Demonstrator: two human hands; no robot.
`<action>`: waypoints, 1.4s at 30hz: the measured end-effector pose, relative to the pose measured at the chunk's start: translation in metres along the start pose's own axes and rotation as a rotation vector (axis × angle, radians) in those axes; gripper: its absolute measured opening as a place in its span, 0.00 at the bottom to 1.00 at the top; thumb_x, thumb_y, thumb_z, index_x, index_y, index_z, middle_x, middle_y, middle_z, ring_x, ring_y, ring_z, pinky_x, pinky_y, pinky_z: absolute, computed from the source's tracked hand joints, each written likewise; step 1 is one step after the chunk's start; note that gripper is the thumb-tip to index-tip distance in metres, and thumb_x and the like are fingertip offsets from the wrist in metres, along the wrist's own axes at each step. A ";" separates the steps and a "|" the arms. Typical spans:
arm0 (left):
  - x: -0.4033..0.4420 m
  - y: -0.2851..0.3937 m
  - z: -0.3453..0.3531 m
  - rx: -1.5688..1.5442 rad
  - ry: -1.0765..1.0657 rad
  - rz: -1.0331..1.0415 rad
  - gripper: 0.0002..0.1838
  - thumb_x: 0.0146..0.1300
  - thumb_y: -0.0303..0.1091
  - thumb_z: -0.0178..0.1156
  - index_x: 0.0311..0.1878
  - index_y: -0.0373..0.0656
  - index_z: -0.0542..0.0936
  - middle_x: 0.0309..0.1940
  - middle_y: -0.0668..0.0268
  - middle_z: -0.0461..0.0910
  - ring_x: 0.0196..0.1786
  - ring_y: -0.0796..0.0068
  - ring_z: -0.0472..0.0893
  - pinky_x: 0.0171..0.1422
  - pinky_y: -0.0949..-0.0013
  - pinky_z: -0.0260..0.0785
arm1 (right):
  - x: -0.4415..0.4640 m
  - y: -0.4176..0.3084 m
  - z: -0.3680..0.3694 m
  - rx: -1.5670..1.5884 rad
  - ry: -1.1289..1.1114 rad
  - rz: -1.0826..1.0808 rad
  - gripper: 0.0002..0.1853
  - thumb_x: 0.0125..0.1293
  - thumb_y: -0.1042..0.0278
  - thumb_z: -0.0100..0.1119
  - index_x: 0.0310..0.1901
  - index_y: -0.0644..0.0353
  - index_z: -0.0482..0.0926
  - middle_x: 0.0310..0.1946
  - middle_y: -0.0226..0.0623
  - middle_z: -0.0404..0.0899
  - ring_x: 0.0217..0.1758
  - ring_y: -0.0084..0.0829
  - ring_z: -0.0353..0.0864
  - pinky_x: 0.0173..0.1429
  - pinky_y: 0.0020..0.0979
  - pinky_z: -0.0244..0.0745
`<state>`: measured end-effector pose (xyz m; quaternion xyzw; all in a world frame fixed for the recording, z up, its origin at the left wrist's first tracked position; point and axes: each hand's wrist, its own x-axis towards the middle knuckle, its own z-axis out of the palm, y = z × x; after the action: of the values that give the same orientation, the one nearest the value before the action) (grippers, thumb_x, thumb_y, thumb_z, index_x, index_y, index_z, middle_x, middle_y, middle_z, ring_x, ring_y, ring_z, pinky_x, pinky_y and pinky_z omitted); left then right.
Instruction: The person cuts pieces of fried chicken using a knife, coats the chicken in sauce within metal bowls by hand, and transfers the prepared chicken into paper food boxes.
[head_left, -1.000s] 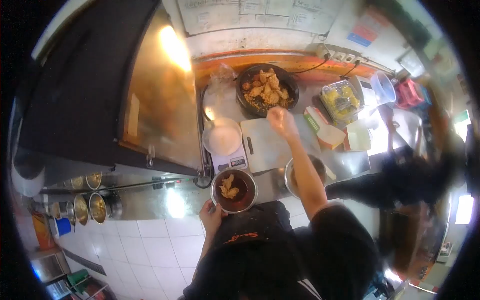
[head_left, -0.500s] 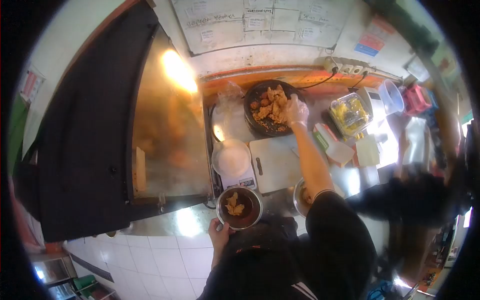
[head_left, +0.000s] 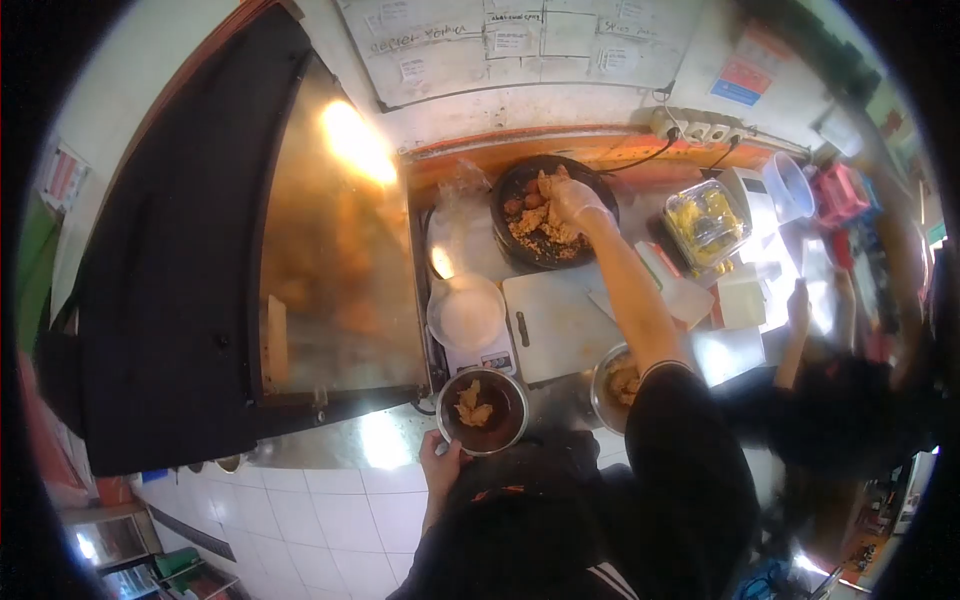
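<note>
My left hand [head_left: 441, 464] grips the rim of a metal bowl [head_left: 515, 432] that holds dark red sauce and a piece of fried chicken [head_left: 475, 405]. My right hand [head_left: 577, 200], in a clear glove, reaches into a black round dish [head_left: 505, 225] at the back of the counter. Its fingers close on the fried chicken [head_left: 545, 222] heaped there with crumbs; how firmly they hold a piece is partly hidden. Under my right forearm, a second metal bowl [head_left: 600, 400] has battered food in it.
A white tub [head_left: 466, 312] stands on a scale [head_left: 495, 362] beside a white cutting board [head_left: 560, 325]. Rightward are a clear box of yellow food [head_left: 708, 222] and cartons. A lit glass cabinet [head_left: 340, 260] fills the left. A co-worker [head_left: 840, 400] is at the right.
My right hand went from above the board into the black dish, then leftward onto the chicken. My left hand stays on the sauce bowl. The view has tilted upward.
</note>
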<state>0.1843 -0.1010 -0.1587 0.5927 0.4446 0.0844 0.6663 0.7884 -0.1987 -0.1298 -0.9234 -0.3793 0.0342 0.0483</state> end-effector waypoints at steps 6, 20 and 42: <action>-0.001 -0.002 -0.003 -0.045 -0.006 -0.017 0.12 0.67 0.21 0.61 0.52 0.33 0.73 0.47 0.54 0.79 0.36 0.64 0.86 0.35 0.66 0.87 | -0.061 -0.005 -0.042 0.479 0.144 0.181 0.21 0.61 0.68 0.68 0.55 0.64 0.81 0.48 0.49 0.86 0.44 0.44 0.89 0.52 0.40 0.83; 0.001 -0.007 -0.003 -0.093 -0.011 0.097 0.12 0.70 0.22 0.60 0.54 0.34 0.75 0.40 0.58 0.82 0.31 0.73 0.85 0.32 0.71 0.83 | -0.262 -0.205 -0.078 1.336 -0.534 -0.133 0.16 0.73 0.69 0.63 0.60 0.61 0.78 0.50 0.38 0.85 0.52 0.31 0.85 0.57 0.32 0.82; 0.005 -0.009 -0.007 -0.087 -0.058 0.072 0.12 0.71 0.21 0.60 0.55 0.33 0.74 0.46 0.57 0.81 0.30 0.73 0.85 0.33 0.71 0.84 | -0.170 -0.093 -0.054 0.517 0.222 0.102 0.17 0.68 0.60 0.63 0.52 0.60 0.84 0.45 0.51 0.86 0.51 0.47 0.87 0.55 0.41 0.80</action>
<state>0.1789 -0.0953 -0.1686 0.5809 0.3994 0.1105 0.7006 0.6083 -0.2559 -0.0608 -0.8964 -0.3033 0.0309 0.3218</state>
